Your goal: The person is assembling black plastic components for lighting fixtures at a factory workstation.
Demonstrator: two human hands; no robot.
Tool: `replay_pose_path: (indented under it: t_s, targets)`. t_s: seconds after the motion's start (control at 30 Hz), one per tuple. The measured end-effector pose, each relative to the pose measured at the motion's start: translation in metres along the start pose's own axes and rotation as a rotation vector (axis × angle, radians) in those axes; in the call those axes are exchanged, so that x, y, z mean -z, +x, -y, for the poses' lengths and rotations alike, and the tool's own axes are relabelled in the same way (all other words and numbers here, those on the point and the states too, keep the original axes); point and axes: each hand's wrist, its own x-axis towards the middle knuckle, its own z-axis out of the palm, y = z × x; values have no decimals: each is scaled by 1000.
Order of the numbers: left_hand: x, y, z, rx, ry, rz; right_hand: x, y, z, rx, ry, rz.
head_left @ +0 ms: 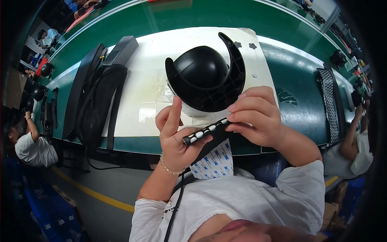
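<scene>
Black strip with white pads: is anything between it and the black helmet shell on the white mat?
Nothing visible does. Both hands, left hand and right hand, hold the black strip just below the helmet shell; only bare white mat and a clear plastic sheet lie there.

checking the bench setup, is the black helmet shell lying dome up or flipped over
Dome up: the helmet shell rests on the white mat, its rounded top facing the camera.

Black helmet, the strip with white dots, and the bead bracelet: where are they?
Black helmet (201, 72), head view, on its rounded dome.
Black strip (205, 131), head view, on its dotted middle.
Bead bracelet (169, 167), head view, on the left-wrist beads.
</scene>
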Motion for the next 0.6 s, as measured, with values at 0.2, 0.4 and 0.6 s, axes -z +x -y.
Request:
replay_pose_path:
  t_s: [0.2,0.4,0.6]
  targets:
    - [0,1,-2,-5,62,10,-2,-3,-3,137,-67,-97]
    - [0,1,-3,23,52,0,0,-3,-7,188,-82,-76]
    - [1,-1,-2,28,27,-7,6,4,-6,127,-112,15]
